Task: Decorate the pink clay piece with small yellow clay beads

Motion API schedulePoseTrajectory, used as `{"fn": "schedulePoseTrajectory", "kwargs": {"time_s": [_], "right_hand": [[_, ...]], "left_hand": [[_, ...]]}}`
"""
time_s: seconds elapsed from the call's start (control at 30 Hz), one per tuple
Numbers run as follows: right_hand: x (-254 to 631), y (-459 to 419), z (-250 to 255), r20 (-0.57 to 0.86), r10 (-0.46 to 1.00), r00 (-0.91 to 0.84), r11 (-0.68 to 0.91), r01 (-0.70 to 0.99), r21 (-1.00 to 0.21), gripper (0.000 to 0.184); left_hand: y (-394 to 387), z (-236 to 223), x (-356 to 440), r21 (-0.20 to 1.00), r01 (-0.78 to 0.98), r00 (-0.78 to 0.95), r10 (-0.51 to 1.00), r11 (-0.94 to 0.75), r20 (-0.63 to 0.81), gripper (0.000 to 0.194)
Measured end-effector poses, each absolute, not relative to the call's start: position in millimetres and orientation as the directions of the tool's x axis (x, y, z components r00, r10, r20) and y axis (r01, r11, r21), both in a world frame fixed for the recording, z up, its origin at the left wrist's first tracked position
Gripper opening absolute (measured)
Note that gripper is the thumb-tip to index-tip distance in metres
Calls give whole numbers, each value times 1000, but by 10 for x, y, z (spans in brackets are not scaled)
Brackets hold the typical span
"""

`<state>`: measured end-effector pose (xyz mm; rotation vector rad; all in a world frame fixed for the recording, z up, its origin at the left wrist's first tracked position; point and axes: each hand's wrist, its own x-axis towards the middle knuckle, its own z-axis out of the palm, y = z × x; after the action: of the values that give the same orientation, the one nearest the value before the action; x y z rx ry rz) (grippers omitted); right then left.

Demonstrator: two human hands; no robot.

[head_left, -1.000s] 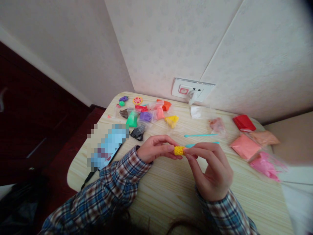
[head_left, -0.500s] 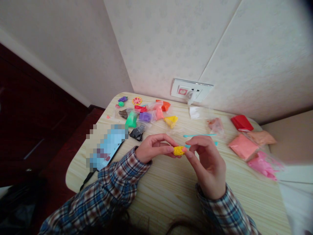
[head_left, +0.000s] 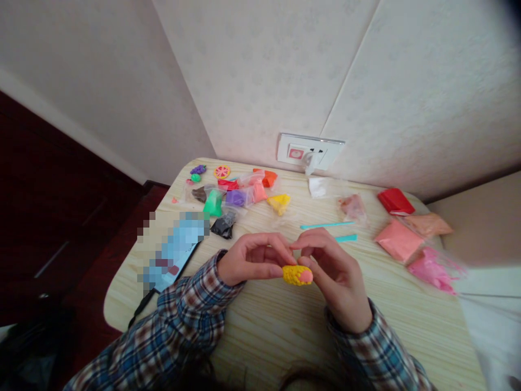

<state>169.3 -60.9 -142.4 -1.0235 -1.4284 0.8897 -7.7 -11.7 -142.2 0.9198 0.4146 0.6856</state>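
A small bumpy yellow clay corn cob (head_left: 293, 275) with a pink core showing at its right end is held in front of me, above the table. My left hand (head_left: 254, 258) pinches its left end between thumb and fingers. At the right end, my right hand (head_left: 336, 274) has its fingers curled and its thumb against the cob. The index fingers of both hands come close together above it. Just beyond my right hand lie a thin turquoise stick tool (head_left: 328, 225) and a flatter turquoise tool (head_left: 345, 238), partly hidden by that hand.
Bags of coloured clay, among them green (head_left: 213, 203), black (head_left: 223, 227) and yellow (head_left: 279, 203), lie across the table. Salmon (head_left: 399, 240) and pink (head_left: 433, 270) bags are at right. A phone (head_left: 175, 252) lies left. Clay grapes (head_left: 198, 169) sit behind, near a wall socket (head_left: 309, 151).
The corn cob has come lower and turned, so more of its pink end shows. My right fingers have closed in toward it and my left hand. The view has shifted slightly.
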Motion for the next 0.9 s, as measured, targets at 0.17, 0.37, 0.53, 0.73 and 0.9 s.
{"fn": "schedulePoseTrajectory", "kwargs": {"time_s": [0.17, 0.37, 0.53, 0.73, 0.9], "right_hand": [[1684, -605, -1417, 338, 940, -38, 340, 85, -936, 12], [1688, -607, -1420, 338, 941, -22, 339, 94, -936, 13], [1687, -602, -1413, 332, 943, -2, 330, 113, -937, 11], [1695, -603, -1428, 328, 944, -33, 330, 88, -940, 7], [1681, -594, -1407, 339, 940, -27, 340, 105, -934, 12]], "left_hand": [[-115, -1413, -78, 825, -319, 770, 635, 466, -61, 21], [-98, -1427, -80, 826, -282, 787, 610, 488, -92, 24], [-87, -1454, -90, 832, -287, 760, 641, 474, -103, 29], [-89, -1438, -82, 833, -273, 769, 630, 482, -112, 31], [-81, -1421, -80, 832, -239, 775, 614, 500, -147, 32]]}}
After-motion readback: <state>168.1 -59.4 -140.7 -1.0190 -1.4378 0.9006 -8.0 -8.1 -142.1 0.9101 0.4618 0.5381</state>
